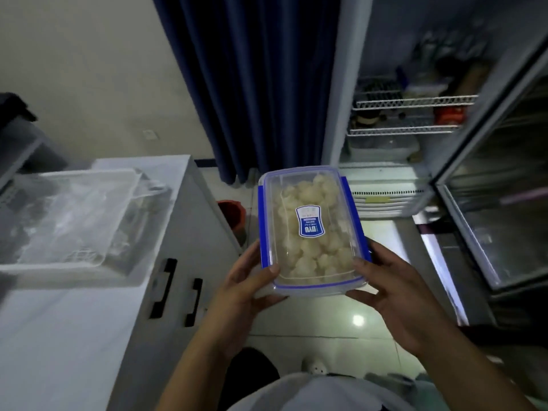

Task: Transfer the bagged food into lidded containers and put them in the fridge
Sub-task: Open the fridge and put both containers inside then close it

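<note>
1. Lidded container (311, 229): a clear box with a blue-trimmed lid and blue side latches, filled with pale lumpy food, a blue label on the lid. It is held in the air over the tiled floor (341, 315), in front of the open fridge (409, 114), not yet inside it.
2. Left hand (249, 280): its grip is clamped on the near left corner of the container, thumb on the lid edge, fingers under the base.
3. Right hand (391, 289): its grip is clamped on the near right corner in the same way, thumb on the lid.
4. Both holds sit at the near end only, so the far end hangs unsupported. I judge it could dip and slip from the hands if either grip loosens.
5. The side latches look folded down, but blur hides whether they are fully snapped; an unlatched lid could pop off if the box tilts.
6. The fridge's wire shelves (415, 102), far right, already carry items. Sliding the container in could knock them, or leave it overhanging the shelf edge.
7. The glass fridge door (489, 218) stands open at the right; a swing of the right elbow could catch it.
8. On the left, a white tabletop (53, 321) holds a clear tray (74, 218), well apart from the container.
</note>
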`<state>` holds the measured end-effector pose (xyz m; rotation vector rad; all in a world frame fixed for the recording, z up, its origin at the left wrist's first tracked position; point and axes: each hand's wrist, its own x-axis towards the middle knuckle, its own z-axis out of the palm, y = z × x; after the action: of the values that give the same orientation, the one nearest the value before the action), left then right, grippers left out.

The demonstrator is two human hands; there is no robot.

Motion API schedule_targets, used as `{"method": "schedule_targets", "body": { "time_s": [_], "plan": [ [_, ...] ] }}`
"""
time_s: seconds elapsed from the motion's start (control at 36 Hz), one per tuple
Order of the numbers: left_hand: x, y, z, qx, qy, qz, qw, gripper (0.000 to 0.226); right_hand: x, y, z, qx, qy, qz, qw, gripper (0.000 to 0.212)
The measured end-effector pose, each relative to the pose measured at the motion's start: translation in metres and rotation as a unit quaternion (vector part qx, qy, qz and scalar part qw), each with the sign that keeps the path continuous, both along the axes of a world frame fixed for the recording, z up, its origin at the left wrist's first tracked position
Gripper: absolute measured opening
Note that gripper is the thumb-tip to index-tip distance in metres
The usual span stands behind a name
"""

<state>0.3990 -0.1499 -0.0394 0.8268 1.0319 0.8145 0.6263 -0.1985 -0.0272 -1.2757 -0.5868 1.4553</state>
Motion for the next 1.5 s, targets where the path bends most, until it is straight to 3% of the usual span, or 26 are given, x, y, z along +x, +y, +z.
{"method": "schedule_targets", "body": {
  "time_s": [0.33, 0.5, 0.83, 1.08, 1.19, 1.5],
  "plan": [
    [0.117, 0.078, -0.012, -0.057, -0.048, -0.099, 0.992, 0.061, 0.085, 0.033, -0.028, -0.029, 0.077, -0.155, 0.984, 0.049],
    [0.154, 0.159, -0.023, -0.068, -0.054, -0.131, 0.987, 0.061, 0.120, 0.100, -0.028, -0.035, 0.052, -0.200, 0.978, 0.043],
    [0.242, 0.299, -0.034, -0.075, -0.054, -0.169, 0.981, 0.053, 0.188, 0.233, -0.012, -0.045, 0.006, -0.287, 0.957, 0.054],
    [0.326, 0.354, -0.046, -0.109, -0.030, -0.145, 0.983, 0.051, 0.271, 0.286, -0.028, -0.056, 0.006, -0.269, 0.961, 0.057],
    [0.368, 0.368, -0.050, -0.097, 0.008, -0.088, 0.991, 0.056, 0.322, 0.319, -0.044, -0.067, 0.013, -0.224, 0.972, 0.055],
    [0.460, 0.435, -0.077, -0.028, 0.044, 0.022, 0.998, 0.046, 0.428, 0.422, -0.087, -0.073, 0.010, -0.131, 0.989, 0.055]
  ]
}}
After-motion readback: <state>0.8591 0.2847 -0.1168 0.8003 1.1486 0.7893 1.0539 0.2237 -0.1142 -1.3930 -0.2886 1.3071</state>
